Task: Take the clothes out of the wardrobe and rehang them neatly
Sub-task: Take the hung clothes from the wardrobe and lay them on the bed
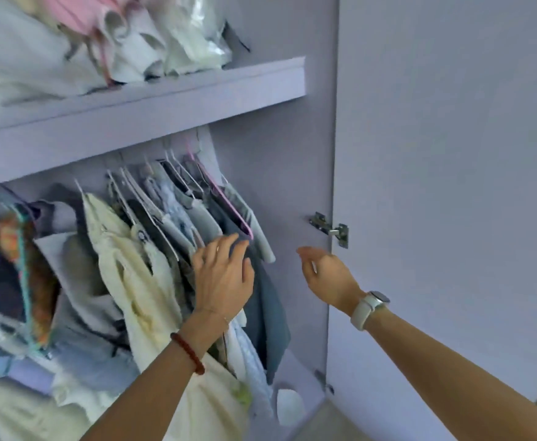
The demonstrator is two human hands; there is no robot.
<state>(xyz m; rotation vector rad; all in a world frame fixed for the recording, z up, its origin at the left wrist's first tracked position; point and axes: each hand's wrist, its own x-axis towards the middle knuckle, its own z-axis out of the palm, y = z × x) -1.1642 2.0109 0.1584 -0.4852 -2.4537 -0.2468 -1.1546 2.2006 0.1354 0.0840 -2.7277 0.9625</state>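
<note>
Hands: left hand [222, 275] lies with fingers spread and nearly straight against the hanging clothes, fingertips on the blue-grey garment [265, 313] at the right end of the row; I see no fold of cloth taken up in it. Right hand [324, 275] hangs in the air just right of the row, fingers loosely curved, nothing in it.

Task thing: hanging clothes [165, 243] are inside the wardrobe under the shelf [140, 106], packed close on slanted hangers. Pink hanger [225, 202] carries the rightmost pieces, just above the left fingertips.

Step in hand: I judge this the very start of removal, picking out the first garment at the right end. Nothing is off the rail.

Next move: I judge it calls for parting the end garment from its neighbours, reaching up to the hanger hook and lifting it clear without dragging the next hanger along. The free right hand is well placed for that.

Outward: cream garment [127, 281] hangs left of the left hand; folded bundles [101, 43] sit on the shelf; open door [452, 186] and its hinge [331, 230] stand to the right.

Hidden or unclear: rail and hook tops are behind the shelf edge. Far-left clothes are blurred. Garment hems run behind the left forearm. White rounded object [289, 405] low down, cannot identify.
</note>
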